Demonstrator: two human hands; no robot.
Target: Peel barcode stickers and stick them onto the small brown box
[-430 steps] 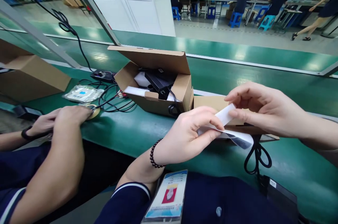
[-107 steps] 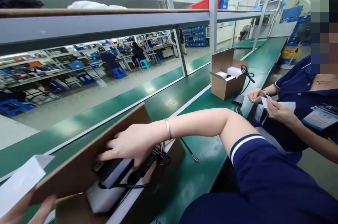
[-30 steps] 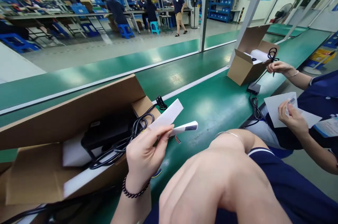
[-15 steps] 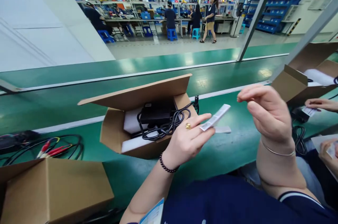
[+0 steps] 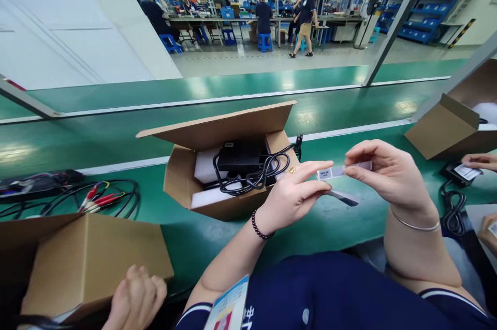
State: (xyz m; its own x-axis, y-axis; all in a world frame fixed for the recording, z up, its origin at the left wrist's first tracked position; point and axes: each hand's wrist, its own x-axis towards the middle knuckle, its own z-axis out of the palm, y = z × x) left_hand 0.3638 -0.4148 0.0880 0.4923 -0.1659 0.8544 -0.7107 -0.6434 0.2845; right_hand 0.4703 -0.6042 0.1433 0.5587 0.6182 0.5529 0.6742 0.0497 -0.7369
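Observation:
A narrow strip of white labels (image 5: 325, 174) with small dark print is stretched between my two hands, above the green bench. My left hand (image 5: 293, 196) pinches its left end between the fingers. With thumb and forefinger my right hand (image 5: 382, 172) grips the strip farther along, and its far end shows beyond the thumb. A second part of the strip, or another one, hangs below my left fingers. Just left of my hands stands an open cardboard box (image 5: 229, 211) with a black power adapter (image 5: 239, 156), a coiled black cable (image 5: 256, 180) and white foam (image 5: 205, 168) inside.
At the lower left is another open cardboard box (image 5: 120, 247), with a co-worker's clasped hands (image 5: 135, 299) beside it. Cables with red clips (image 5: 103, 200) lie behind that box. At right, a co-worker's hand (image 5: 479, 161) touches a labelled black adapter (image 5: 458, 173) near another box (image 5: 446, 128).
My right hand has come down and left and taken hold of the label strip, now turned nearly level. A co-worker's hands have appeared at the lower left.

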